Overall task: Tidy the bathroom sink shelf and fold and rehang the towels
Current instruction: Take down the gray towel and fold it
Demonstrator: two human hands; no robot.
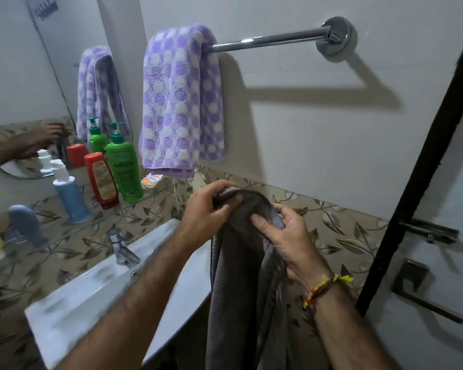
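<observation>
Both hands clamp the grey towel (247, 276) at its bunched top — left hand (206, 212), right hand (286, 236) — below the rail (267, 40). Risk: the long tail hangs unfolded and could drag the sink (72, 303). The purple towel (182, 102) may slip off if nudged.

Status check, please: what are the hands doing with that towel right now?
Left hand and right hand both gripping grey towel at its top. Purple dotted towel on rail's left end. Rest of rail bare.

Glossy chrome metal rail (267, 40), fluffy terry cloth purple towel (181, 102), matt grey towel (247, 276).
</observation>
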